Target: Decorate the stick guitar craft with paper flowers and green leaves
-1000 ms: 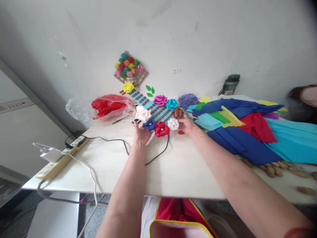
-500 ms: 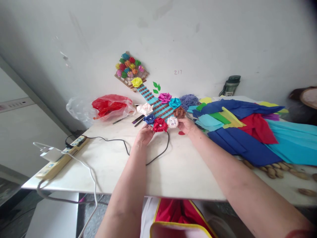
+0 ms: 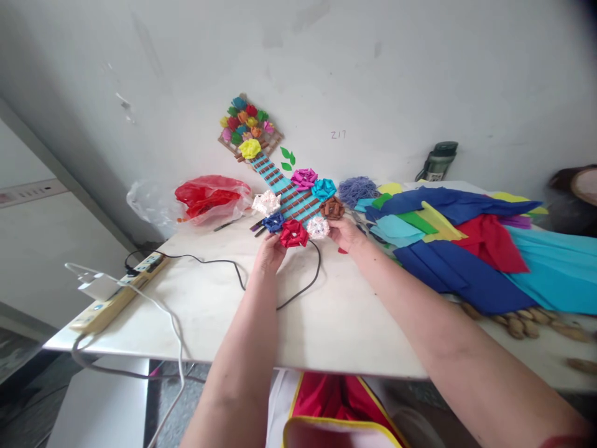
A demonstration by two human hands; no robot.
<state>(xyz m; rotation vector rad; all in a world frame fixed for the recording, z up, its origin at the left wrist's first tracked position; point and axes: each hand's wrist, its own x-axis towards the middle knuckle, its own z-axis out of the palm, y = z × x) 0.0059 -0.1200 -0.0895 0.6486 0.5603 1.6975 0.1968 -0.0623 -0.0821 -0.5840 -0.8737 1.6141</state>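
Note:
Both my hands grip the lower rim of a flower-trimmed craft piece (image 3: 302,204), a light blue panel with brown rungs and a narrow neck slanting up to the left. My left hand (image 3: 270,251) holds it below the blue flower (image 3: 273,222) and the red flower (image 3: 293,233). On the other side, my right hand (image 3: 345,233) is closed on the edge beside the speckled white flower (image 3: 318,228) and the brown flower (image 3: 332,208). A yellow flower (image 3: 250,149) tops the neck. Green leaves (image 3: 287,158) show beside it. My fingertips are partly hidden behind the piece.
A panel of small paper tulips (image 3: 245,121) leans on the wall. Red plastic bags (image 3: 209,198) and a power strip (image 3: 121,294) lie left, with a black cable (image 3: 298,292) across the table (image 3: 345,330). Coloured sheets (image 3: 459,274), peanuts (image 3: 522,325) and a green flask (image 3: 441,163) are right.
The craft piece has shifted slightly left in my two hands and turned a little. Its yellow flower has moved left, below the tulip panel. Both hands keep their hold.

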